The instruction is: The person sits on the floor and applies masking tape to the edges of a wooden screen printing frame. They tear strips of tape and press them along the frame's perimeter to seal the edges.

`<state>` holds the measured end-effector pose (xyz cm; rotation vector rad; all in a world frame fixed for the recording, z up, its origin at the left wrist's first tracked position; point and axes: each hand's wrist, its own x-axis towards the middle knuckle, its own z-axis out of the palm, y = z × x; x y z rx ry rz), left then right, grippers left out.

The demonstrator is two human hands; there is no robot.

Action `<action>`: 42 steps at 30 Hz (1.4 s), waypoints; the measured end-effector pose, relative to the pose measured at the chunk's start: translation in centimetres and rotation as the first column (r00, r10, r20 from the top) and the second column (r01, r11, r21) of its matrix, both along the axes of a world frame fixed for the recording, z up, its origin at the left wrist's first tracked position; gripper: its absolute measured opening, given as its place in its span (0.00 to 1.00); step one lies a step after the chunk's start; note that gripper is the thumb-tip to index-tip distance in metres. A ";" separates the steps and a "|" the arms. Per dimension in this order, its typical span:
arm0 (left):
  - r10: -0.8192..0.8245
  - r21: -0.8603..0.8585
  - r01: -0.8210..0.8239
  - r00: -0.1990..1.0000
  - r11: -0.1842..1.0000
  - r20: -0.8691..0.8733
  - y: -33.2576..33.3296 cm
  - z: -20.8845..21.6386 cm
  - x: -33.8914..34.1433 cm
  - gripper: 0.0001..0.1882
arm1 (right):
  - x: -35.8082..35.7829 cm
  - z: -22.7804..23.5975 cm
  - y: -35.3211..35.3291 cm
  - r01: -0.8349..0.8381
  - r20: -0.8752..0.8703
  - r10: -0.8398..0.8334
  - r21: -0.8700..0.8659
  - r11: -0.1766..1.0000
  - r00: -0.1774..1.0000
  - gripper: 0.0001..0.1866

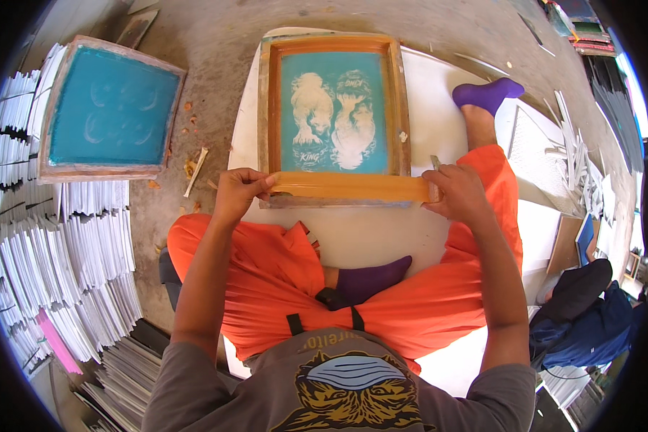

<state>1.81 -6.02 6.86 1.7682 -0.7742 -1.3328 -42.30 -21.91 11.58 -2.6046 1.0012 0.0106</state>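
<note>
A strip of brown packing tape (349, 187) is stretched taut across the near side of a wooden screen-printing frame (398, 108). My left hand (243, 191) pinches the strip's left end near the frame's near left corner. Beyond the near right corner, my right hand (457, 193) grips the other end, where what looks like the tape roll is mostly hidden by my fingers. Inside the frame is a teal mesh (338, 65) bearing two pale animal images. Brown tape also lines the frame's inner edges. I cannot tell whether the stretched strip touches the wood.
The frame lies on a white board (381, 234) between my legs. At the left, a second teal screen (115, 108) rests on stacked white sheets (97, 230). A pale stick (196, 173) and scraps lie on the floor. White strips (579, 155) and dark cloth (590, 327) are at the right.
</note>
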 end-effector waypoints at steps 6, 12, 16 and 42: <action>0.058 0.056 -0.054 0.995 0.997 -0.087 0.6 -1.6 1.0 0.13 | -0.9 -2.3 -0.2 0.120 0.391 -0.245 0.317 0.941 0.887 0.32; -0.005 0.073 0.013 0.994 0.997 -0.105 1.7 -3.8 1.3 0.14 | -1.6 -2.5 -0.1 0.068 0.245 -0.152 0.320 0.945 0.958 0.33; -0.003 0.085 0.008 0.999 0.996 -0.050 2.7 -4.5 1.1 0.15 | -1.4 -3.2 0.6 -0.035 0.227 -0.015 0.214 0.976 0.974 0.34; -0.038 0.203 0.036 0.999 0.978 0.002 4.1 -6.0 1.7 0.16 | -1.9 -3.6 2.9 0.009 0.057 -0.012 0.061 0.998 0.998 0.27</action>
